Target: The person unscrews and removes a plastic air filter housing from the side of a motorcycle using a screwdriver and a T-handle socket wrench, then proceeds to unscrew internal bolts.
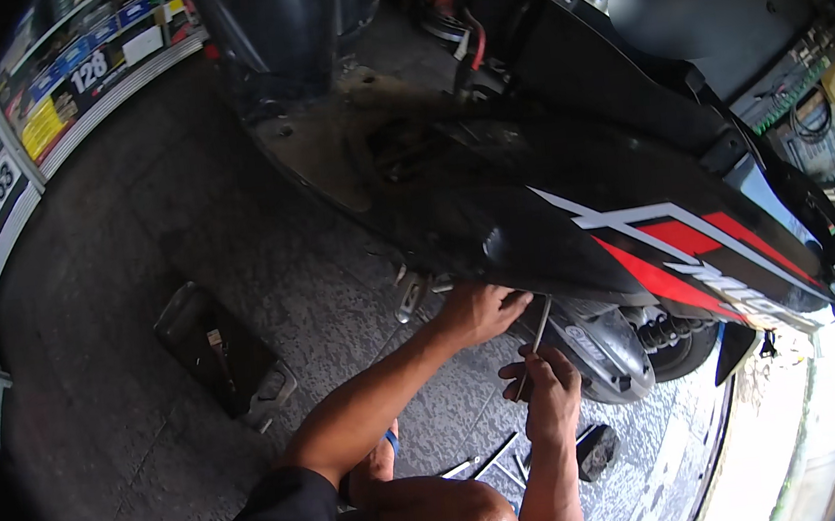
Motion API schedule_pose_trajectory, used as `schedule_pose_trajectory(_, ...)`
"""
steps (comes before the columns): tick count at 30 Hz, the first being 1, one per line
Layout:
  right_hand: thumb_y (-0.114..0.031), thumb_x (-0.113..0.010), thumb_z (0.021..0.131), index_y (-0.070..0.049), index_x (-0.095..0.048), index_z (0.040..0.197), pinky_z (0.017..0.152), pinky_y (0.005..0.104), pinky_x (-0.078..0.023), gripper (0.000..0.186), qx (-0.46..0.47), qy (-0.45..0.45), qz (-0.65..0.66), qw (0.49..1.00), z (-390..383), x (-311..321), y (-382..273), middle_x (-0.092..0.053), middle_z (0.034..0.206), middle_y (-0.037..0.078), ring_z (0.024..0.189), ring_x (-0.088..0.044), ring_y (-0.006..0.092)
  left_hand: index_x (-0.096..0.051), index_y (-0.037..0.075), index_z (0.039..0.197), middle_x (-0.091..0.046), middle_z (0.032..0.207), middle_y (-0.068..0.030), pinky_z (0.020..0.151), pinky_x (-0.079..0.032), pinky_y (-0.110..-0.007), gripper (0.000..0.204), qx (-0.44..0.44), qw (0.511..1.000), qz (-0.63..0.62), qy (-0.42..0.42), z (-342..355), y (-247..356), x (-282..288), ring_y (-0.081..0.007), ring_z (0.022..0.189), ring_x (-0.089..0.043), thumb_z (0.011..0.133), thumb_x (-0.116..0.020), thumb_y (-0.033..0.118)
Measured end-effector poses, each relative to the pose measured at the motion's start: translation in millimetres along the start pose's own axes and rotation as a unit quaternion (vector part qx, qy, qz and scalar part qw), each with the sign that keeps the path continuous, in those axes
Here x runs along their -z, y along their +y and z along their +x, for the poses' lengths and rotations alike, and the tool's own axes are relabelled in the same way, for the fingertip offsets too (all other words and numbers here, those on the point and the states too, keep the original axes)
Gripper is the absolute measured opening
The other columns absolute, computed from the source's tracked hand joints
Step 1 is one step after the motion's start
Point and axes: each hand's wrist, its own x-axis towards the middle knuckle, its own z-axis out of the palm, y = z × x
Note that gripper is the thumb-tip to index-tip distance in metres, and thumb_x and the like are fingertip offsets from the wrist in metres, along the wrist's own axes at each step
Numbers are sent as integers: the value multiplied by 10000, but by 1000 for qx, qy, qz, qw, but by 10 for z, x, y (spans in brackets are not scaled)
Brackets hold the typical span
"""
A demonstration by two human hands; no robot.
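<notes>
A black scooter [524, 220] with red and white stripes on its side panel fills the upper right. My left hand [483, 313] is at the lower edge of that panel, its fingers bent and partly hidden against the underside; whatever they pinch does not show. My right hand [550, 388] is closed round a slim metal rod [543, 324], whose upper end reaches the panel's lower edge near my left fingers. The rod's exact kind cannot be made out. Just behind my hands is the grey engine-side cover [597, 354], with a coil spring [658, 331] farther right.
On the floor at left lies a dark tray-like part [188, 328] with a brush-like item [218, 352] in it. Several metal hand tools [497, 459] and a dark lump [598, 451] lie near my knee. Shelves with boxes [83, 77] stand at the upper left.
</notes>
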Motion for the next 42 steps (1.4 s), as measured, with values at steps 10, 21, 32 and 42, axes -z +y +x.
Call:
schedule_pose_trajectory(10, -140, -483, 983, 48, -579, 1055, 542, 354, -552, 223, -100, -61, 203, 972, 30, -241, -142, -698, 843, 192, 579, -666, 257, -708, 93, 1066, -682, 1069, -126, 851, -503, -476, 266, -33, 998, 58, 19, 34, 7, -41, -341, 975, -647, 890, -669, 289)
schedule_pose_trajectory(21, -172, -529, 946, 15, -653, 946, 577, 422, -477, 225, 249, 104, -438, 857, 326, 437, -126, -646, 697, 183, 606, -649, 304, -679, 78, 1111, -679, 1090, -134, 831, -524, -436, 278, -100, 991, 64, 55, 35, 46, 23, -341, 971, -660, 879, -708, 228)
schedule_pose_trajectory(32, -177, -507, 948, 13, -659, 898, 565, 382, -486, 248, 209, 69, -424, 879, 370, 164, -225, -645, 635, 146, 551, -646, 262, -596, 50, 954, -625, 871, -143, 741, -492, -479, 96, 168, 982, 74, 44, -1773, -216, 67, -363, 808, -604, 868, -631, 72)
schedule_pose_trajectory(42, -107, -541, 933, 1, -680, 957, 602, 398, -512, 177, 161, -11, -360, 919, 471, 317, -182, -651, 646, 147, 586, -671, 290, -662, 35, 1053, -671, 958, -166, 936, -478, -430, 329, 407, 713, 64, -567, -2795, 993, 787, -326, 942, -661, 906, -548, 307)
